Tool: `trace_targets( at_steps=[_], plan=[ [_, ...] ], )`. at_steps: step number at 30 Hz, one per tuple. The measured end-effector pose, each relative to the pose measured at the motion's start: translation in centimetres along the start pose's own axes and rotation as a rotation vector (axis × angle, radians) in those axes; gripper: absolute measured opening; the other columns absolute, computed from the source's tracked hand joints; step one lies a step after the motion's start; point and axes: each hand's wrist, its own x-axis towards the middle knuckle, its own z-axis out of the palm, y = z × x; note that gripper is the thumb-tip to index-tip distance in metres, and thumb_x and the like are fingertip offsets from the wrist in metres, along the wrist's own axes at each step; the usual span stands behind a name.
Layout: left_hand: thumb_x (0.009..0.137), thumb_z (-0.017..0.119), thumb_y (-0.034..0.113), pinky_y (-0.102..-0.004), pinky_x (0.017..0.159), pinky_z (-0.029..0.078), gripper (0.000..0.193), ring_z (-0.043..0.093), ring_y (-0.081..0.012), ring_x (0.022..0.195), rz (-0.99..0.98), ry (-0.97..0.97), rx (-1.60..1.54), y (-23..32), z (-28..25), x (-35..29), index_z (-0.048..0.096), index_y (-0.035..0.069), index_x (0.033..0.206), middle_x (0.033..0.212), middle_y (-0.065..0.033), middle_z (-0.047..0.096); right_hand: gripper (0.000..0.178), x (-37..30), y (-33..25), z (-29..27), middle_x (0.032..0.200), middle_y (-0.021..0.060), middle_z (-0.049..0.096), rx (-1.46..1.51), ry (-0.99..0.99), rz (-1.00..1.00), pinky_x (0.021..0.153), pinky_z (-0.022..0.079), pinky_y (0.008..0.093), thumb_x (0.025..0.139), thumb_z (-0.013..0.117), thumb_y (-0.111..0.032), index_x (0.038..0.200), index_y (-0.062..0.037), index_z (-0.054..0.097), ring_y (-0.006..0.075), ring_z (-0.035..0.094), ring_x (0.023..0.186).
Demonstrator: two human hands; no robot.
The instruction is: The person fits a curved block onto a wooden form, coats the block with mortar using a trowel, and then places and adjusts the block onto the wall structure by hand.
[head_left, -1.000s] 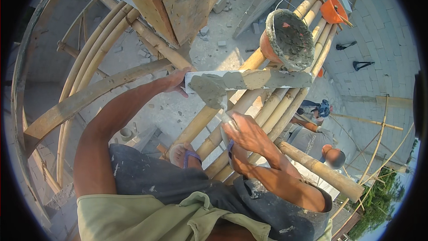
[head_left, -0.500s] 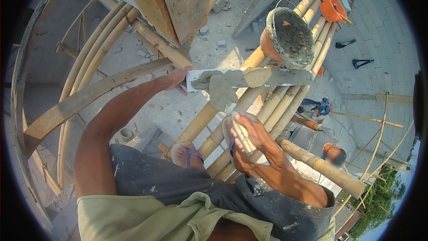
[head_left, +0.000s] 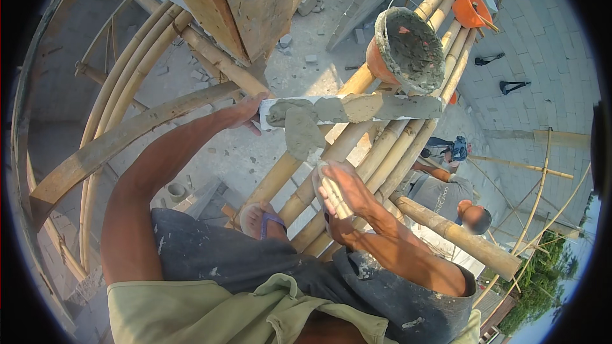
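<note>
A long, narrow whitish block lies crosswise in front of me, its top coated with wet grey mortar. My left hand grips the block's left end, fingers below the edge. In my right hand is a trowel, its pale segmented handle wrapped by my fingers. The mortar-smeared trowel blade touches the mortar near the block's left end. Just beyond the block's right part stands an orange bucket, caked with mortar and holding more of it.
Bamboo poles form the platform under my feet, with gaps showing the ground far below. A smaller orange bucket stands at the far right. Lower down on the right is another person. A wooden board curves past my left arm.
My right hand has drawn the trowel slightly left along the block, toward its left end. The left hand keeps its hold. The whole view has shifted a little.
</note>
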Motion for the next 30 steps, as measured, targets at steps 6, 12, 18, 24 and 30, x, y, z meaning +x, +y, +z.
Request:
trace_targets(
  at_steps=[6,12,18,24,30],
  plan=[
    [0.108,0.027,0.061,-0.0556,0.083,0.063,0.074,0.071,-0.0357,0.110,-0.014,0.055,-0.014,-1.5,-0.7,-0.5,0.051,0.004,0.149,0.132,-0.0195,0.067,0.039,3.0,2.0,0.1,0.073,0.0058,0.059,0.171,-0.254,-0.065,0.036,0.044,0.0306,0.108,0.050,-0.045,0.116,-0.0067,0.052,0.0182,0.057,0.043],
    [0.108,0.027,0.061,-0.0540,0.081,0.063,0.073,0.073,-0.0350,0.105,0.005,0.065,-0.030,-1.9,-0.8,-0.9,0.051,0.006,0.149,0.125,-0.0193,0.070,0.042,-1.8,-2.1,0.8,0.075,0.0098,0.061,-0.287,0.013,0.040,0.048,0.047,0.0338,0.106,0.051,-0.044,0.115,-0.0033,0.054,0.0216,0.060,0.050],
    [0.108,0.026,0.061,-0.0520,0.078,0.064,0.074,0.075,-0.0353,0.099,0.012,0.075,0.008,-1.5,-0.3,-0.8,0.052,0.004,0.147,0.120,-0.0205,0.072,0.044,-1.4,-1.9,-0.3,0.080,0.0169,0.064,-0.586,0.213,-0.158,0.069,0.052,0.0421,0.100,0.053,-0.038,0.110,0.0034,0.061,0.0295,0.066,0.069],
    [0.107,0.027,0.061,-0.0523,0.075,0.064,0.074,0.074,-0.0354,0.100,0.022,0.082,-0.005,-1.3,-0.3,-0.6,0.053,0.001,0.144,0.119,-0.0219,0.072,0.041,0.3,-2.0,-0.9,0.078,0.0174,0.063,-0.443,0.036,-0.048,0.071,0.053,0.0416,0.100,0.052,-0.034,0.110,0.0036,0.063,0.0281,0.067,0.076],
    [0.107,0.029,0.062,-0.0518,0.074,0.064,0.075,0.074,-0.0361,0.101,0.048,0.042,-0.006,-0.7,0.1,0.8,0.054,0.001,0.143,0.121,-0.0208,0.071,0.025,-0.9,1.5,-4.2,0.118,0.0290,0.059,-1.416,0.345,-0.743,0.069,0.057,0.0467,0.095,0.064,-0.018,0.114,-0.0015,0.063,0.0418,0.067,0.090]
  ],
)
